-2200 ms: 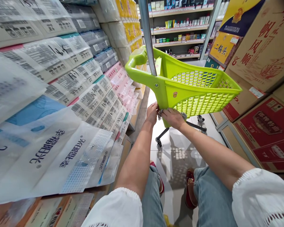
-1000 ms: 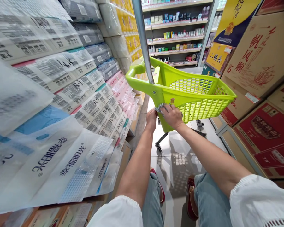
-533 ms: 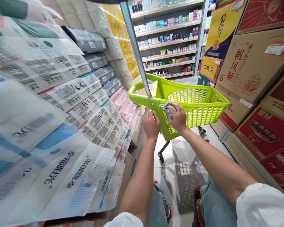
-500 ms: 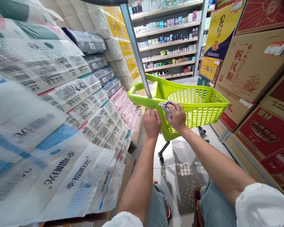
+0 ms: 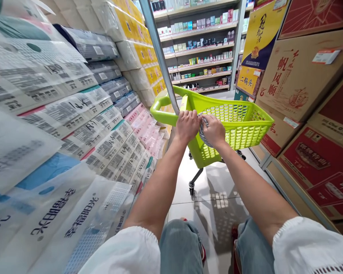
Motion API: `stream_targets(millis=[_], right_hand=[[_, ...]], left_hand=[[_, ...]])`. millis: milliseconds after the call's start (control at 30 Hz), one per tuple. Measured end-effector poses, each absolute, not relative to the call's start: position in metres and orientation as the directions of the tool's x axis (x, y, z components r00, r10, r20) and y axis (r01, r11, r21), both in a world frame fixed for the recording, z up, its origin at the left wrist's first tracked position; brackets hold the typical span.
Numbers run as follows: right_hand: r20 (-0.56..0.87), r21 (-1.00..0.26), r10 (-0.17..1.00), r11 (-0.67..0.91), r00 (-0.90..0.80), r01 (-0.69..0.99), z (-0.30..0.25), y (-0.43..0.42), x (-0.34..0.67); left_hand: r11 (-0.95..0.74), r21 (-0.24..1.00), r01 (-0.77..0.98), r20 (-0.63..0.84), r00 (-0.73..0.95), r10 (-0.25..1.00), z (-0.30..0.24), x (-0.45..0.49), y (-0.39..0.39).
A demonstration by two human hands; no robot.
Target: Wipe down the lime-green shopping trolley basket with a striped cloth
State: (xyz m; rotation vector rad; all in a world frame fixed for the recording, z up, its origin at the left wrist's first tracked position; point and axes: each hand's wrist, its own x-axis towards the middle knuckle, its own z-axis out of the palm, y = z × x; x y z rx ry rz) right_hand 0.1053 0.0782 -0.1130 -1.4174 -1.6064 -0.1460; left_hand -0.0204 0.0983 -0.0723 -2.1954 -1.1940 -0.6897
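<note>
- Evidently, work with the cloth [image 5: 205, 139] on the cart [image 5: 196, 156] was under way rather than over, since the cloth was bunched against the cart's near side and had not been put down.
- The cart stood on its wheels on the tiled floor [image 5: 183, 219], around the middle of the view, its basket reaching toward 3 o'clock and its green handle [image 5: 156, 108] toward 10 o'clock from both hands.
- The right hand [image 5: 215, 131] grasped the striped grey cloth, most of which showed at 8 o'clock from the knuckles (a good part was hidden under the palm).
- The left hand [image 5: 188, 125] lay just beside it, at 9 o'clock from the right one, its fingers bent over the upper edge by the foot of the metal pole [image 5: 159, 49]; whether it was clenched on that edge or on an end of the cloth, I could not tell.
- As for what was done, no part of the green plastic looked different enough to count as finished; the handle and the basket's far wall had neither hand on them, so how much was left stayed open.
- Around the cart, paper packs [image 5: 82, 110] were stacked at 9 o'clock, shelves [image 5: 200, 41] of small goods stood at 12, and cartons [image 5: 291, 80] were piled at 2.
</note>
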Motion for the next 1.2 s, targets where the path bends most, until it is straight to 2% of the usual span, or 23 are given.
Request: stream_targets(millis=[233,367,433,633,733,833,1067,1200], right_hand=[[0.68,-0.471,0.705,0.212,0.199,0.856,-0.135,0.074,0.149],[0.679,-0.524,0.659,0.128,0.322,0.842,-0.143,0.071,0.152],[0.681,-0.544,0.648,0.139,0.339,0.827,-0.14,0.069,0.139],[0.713,-0.512,0.669,0.291,0.21,0.808,-0.123,0.061,0.087],[0.733,-0.431,0.67,0.32,0.12,0.844,-0.128,0.055,0.092],[0.738,-0.373,0.669,0.292,0.091,0.881,-0.141,0.053,0.119],[0.728,-0.446,0.643,0.177,0.24,0.877,-0.152,0.049,0.14],[0.747,-0.345,0.658,0.257,0.098,0.903,-0.14,0.044,0.102]], left_hand=[[-0.481,-0.241,0.843,0.69,0.497,0.525,-0.08,-0.022,0.103],[-0.487,-0.225,0.844,0.724,0.479,0.497,-0.085,-0.023,0.103],[-0.487,-0.23,0.843,0.732,0.479,0.484,-0.088,-0.024,0.101],[-0.505,-0.225,0.833,0.737,0.485,0.472,-0.09,-0.033,0.089],[-0.519,-0.209,0.829,0.728,0.486,0.483,-0.088,-0.038,0.083],[-0.542,-0.155,0.826,0.726,0.467,0.504,-0.087,-0.04,0.079],[-0.565,-0.103,0.818,0.748,0.438,0.498,-0.084,-0.037,0.076],[-0.549,-0.111,0.829,0.729,0.443,0.522,-0.084,-0.039,0.075]])
